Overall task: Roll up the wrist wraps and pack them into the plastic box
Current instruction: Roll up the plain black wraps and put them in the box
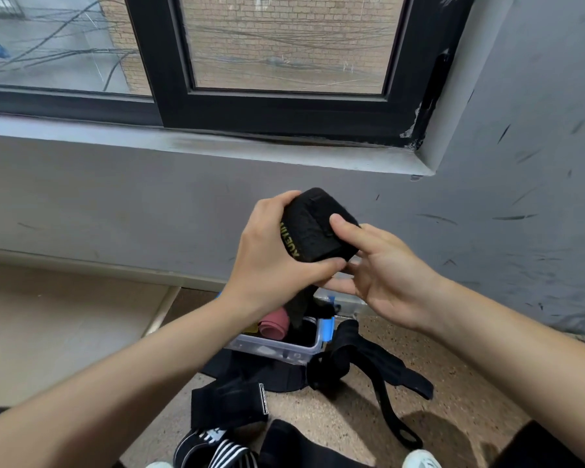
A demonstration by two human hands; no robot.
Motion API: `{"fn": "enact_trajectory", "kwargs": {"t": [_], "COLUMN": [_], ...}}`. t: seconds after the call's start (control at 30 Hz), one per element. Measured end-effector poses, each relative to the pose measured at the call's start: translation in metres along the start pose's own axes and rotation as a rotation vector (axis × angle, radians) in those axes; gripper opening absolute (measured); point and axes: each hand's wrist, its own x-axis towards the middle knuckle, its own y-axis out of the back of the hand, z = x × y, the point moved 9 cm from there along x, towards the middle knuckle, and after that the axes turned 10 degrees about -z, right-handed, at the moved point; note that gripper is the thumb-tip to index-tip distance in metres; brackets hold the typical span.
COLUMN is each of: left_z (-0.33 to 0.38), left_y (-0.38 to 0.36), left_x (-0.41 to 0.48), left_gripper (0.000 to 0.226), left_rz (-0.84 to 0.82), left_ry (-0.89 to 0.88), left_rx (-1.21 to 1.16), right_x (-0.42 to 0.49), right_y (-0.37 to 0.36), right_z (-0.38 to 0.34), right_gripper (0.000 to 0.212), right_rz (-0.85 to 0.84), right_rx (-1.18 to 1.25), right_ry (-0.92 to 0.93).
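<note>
Surroundings: a speckled brown floor (453, 393) under a scuffed grey wall (115, 204), with a black-framed window (169, 62) and its grey sill (217, 146) above.
In the way: both forearms cross the lower view and hide part of the clear plastic box (284, 353), which sits on the floor just below the hands.
Box contents: a pink rolled band (273, 327) and dark fabric; the rest is hidden by the left arm.
Loose pieces: one unrolled black wrist wrap (362, 363) lies crumpled just right of the box, its thin thumb loop (406, 437) trailing toward the camera; another black strap (228, 400) with a white-edged label lies in front of the box.
Footwear: a black shoe with white stripes (217, 449) at the bottom edge.
Rolled wrist wrap (318, 228): held in the air above the box, in front of the wall.
Axis: the roll's axis runs roughly from upper left to lower right; a loose tail hangs from it toward the box.
Material: black woven elastic, thick and rounded, with a fuzzy fastening patch facing the camera and yellow lettering along its left edge.
Left hand (274, 258): curled around the roll's left side and underside, gripping it.
Right hand (382, 275): thumb pressed on the fastening patch, fingers beneath, closed on the roll.
</note>
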Motion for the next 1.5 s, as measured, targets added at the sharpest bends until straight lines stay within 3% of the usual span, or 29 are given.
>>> {"fn": "enact_trajectory", "kwargs": {"t": [0.2, 0.3, 0.4, 0.47, 0.63, 0.87, 1.1, 1.2, 1.27, 1.33, 1.5], "left_z": [-0.028, -0.033, -0.031, -0.033, -0.041, -0.053, -0.048, -0.038, -0.030, -0.023, -0.006], "left_y": [0.001, -0.001, -0.001, -0.003, -0.002, 0.012, 0.018, 0.015, 0.016, 0.018, 0.012], "left_x": [0.013, 0.014, 0.016, 0.016, 0.015, 0.018, 0.022, 0.021, 0.020, 0.018, 0.006], "left_gripper": [0.085, 0.074, 0.069, 0.070, 0.072, 0.071, 0.076, 0.080, 0.082, 0.084, 0.091], "left_rz": [-0.182, -0.271, -0.337, -0.383, -0.388, -0.298, -0.199, -0.211, -0.195, -0.182, -0.106], "left_ry": [0.184, 0.231, 0.246, 0.272, 0.310, 0.324, 0.266, 0.189, 0.133, 0.078, -0.030], "left_rx": [-0.207, -0.345, -0.444, -0.492, -0.517, -0.544, -0.490, -0.421, -0.380, -0.316, -0.119], "right_x": [0.002, 0.005, 0.003, 0.004, 0.011, 0.016, 0.008, 0.006, 0.003, 0.000, -0.003], "right_y": [0.014, 0.015, 0.003, -0.004, 0.005, 0.038, 0.025, 0.012, 0.010, 0.007, -0.004], "right_z": [-0.010, -0.033, -0.040, -0.039, -0.051, -0.068, -0.038, -0.034, -0.043, -0.043, -0.031], "right_gripper": [0.058, 0.063, 0.077, 0.082, 0.057, 0.038, 0.038, 0.030, 0.019, 0.018, 0.043], "right_rz": [-0.049, -0.121, -0.304, -0.339, -0.206, -0.094, -0.244, -0.253, -0.179, -0.161, -0.190], "right_rx": [-0.474, -0.787, -0.891, -0.935, -0.851, -0.589, -0.938, -0.968, -0.802, -0.545, -0.395], "right_ry": [-0.067, 0.064, 0.145, 0.172, 0.274, 0.269, 0.107, 0.169, 0.258, 0.229, 0.063]}}
